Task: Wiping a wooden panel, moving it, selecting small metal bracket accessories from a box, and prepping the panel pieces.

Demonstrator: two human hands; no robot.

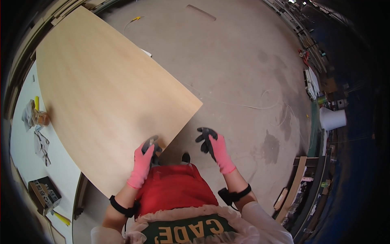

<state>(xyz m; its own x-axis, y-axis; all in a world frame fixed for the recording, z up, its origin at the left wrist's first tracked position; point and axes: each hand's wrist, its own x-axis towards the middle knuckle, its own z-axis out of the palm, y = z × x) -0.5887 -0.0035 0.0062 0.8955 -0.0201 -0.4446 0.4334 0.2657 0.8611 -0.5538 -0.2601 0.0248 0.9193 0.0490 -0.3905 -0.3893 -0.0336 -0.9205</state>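
Note:
A large sheet of light plywood (109, 85) lies over a white-topped surface, its near right corner jutting out over the floor. My left hand (145, 155), in a pink glove with black palm and fingers, is by the sheet's near edge. Its fingers are bent together around something small and pale that I cannot make out. To the right of the sheet's edge, my right hand (212, 145) hangs in the air in a matching glove. Its fingers are apart and hold nothing.
On the white surface (24, 142) at left are a jar (42, 118), crumpled plastic (42, 148) and a cardboard box (44, 193). A thin cable (248, 106) trails over the concrete floor. A white bucket (333, 118) and wooden boards (293, 185) stand at right.

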